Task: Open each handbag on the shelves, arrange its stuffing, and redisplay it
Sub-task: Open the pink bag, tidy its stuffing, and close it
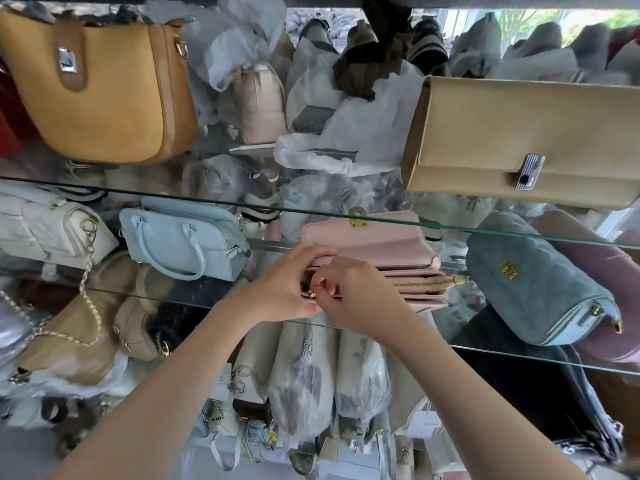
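Glass shelf (519, 355) | left hand (287, 285), right hand (360, 296) curled on pink handbag (374, 237)

Both bare forearms reach forward, converging. Left hand (287, 282): fingers curled round one end of the pink handbag (374, 237). Right hand (356, 299): touching the left, fingertips pinching at that same end.

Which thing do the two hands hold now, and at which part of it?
The pink handbag, at its left end: the left hand grips that end, the right hand pinches at the zip there.
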